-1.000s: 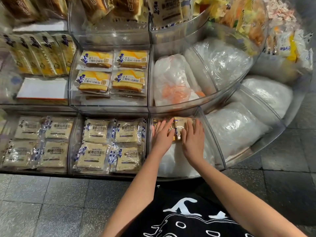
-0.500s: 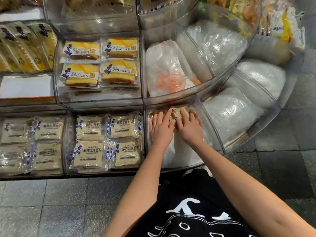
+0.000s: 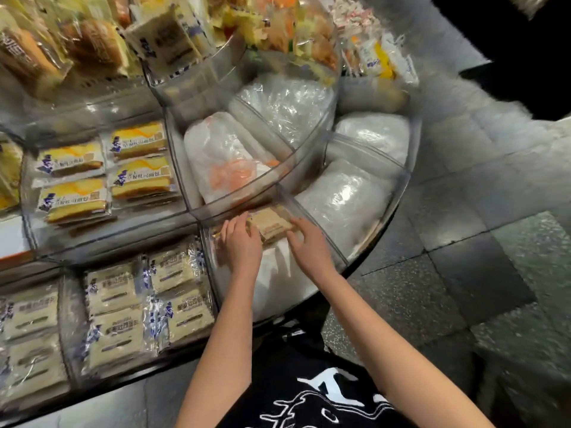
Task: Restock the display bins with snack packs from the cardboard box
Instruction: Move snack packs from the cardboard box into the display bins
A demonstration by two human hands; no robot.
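Left hand [image 3: 242, 244] and right hand [image 3: 309, 247] reach into the clear bin [image 3: 213, 273]. Grip: the fingers of both hands are apart and fairly straight, laid against the two sides of one snack pack [image 3: 273, 223], not clamped. The pack lies between the hands at the bin's back, on a white bag [image 3: 278, 282]. Left of the left hand: pale packs [image 3: 173, 291]. Beyond them: yellow packs [image 3: 139, 177]. Beyond the pack: plastic bags [image 3: 228, 156].
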